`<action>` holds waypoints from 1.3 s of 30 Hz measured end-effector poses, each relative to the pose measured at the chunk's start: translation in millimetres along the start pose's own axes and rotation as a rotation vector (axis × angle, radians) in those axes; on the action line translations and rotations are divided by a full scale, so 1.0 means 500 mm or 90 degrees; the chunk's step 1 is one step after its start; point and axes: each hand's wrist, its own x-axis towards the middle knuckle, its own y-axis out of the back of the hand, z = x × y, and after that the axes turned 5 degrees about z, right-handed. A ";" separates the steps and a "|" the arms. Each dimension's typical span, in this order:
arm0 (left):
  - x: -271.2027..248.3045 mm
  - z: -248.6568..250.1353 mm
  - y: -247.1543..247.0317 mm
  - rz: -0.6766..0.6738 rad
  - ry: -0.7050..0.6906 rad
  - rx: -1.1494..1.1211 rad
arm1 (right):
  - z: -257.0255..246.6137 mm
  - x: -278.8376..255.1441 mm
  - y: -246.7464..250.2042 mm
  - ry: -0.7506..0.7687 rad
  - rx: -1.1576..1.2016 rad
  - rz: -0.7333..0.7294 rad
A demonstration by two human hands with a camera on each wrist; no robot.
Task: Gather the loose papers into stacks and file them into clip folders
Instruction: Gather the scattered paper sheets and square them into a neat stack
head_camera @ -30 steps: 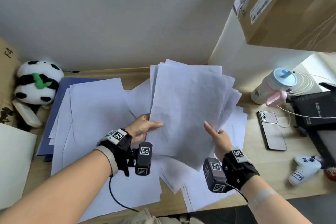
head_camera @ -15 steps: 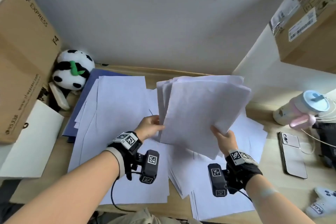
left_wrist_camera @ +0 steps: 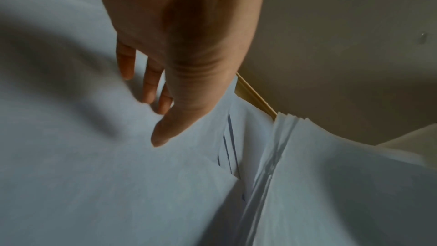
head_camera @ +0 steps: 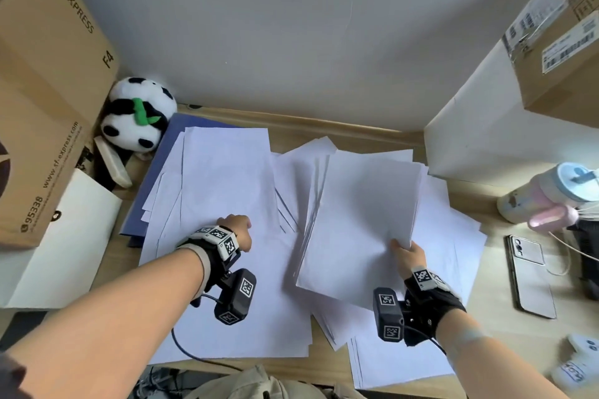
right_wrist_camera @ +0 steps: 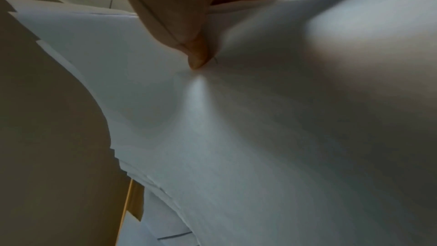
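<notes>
My right hand pinches the near right corner of a thick stack of white papers, held tilted just above the desk. In the right wrist view its thumb presses on the stack's top sheet. My left hand is off the stack and rests on a spread pile of loose sheets to its left. The left wrist view shows that hand with straight fingers touching the paper, holding nothing. A blue clip folder lies under that pile, mostly covered.
More loose sheets lie under and right of the held stack. A panda plush and a cardboard box stand at the left. A phone, bottle and game controller sit at the right.
My left hand let go of the stack and dropped left onto the loose pile. The right hand alone now holds the stack, lowered and flatter.
</notes>
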 end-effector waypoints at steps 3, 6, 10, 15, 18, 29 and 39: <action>0.003 0.016 -0.003 -0.025 0.002 0.031 | 0.013 -0.002 -0.003 -0.035 -0.025 -0.003; 0.002 0.023 -0.016 -0.011 0.000 0.092 | 0.032 -0.002 -0.008 -0.072 -0.056 -0.010; 0.004 0.018 -0.030 -0.030 -0.033 0.108 | 0.060 -0.006 -0.007 -0.084 -0.117 0.005; 0.021 -0.010 0.008 -0.011 -0.094 -0.122 | 0.063 -0.001 0.007 -0.081 -0.085 0.069; 0.040 -0.043 0.041 0.093 -0.074 -0.359 | 0.041 0.002 0.021 -0.079 -0.044 0.090; 0.050 -0.146 0.062 0.301 0.163 -0.845 | -0.076 -0.003 -0.116 0.031 -0.062 -0.026; 0.085 -0.181 0.067 0.315 0.321 -0.746 | -0.156 -0.042 -0.299 0.087 -0.210 -0.174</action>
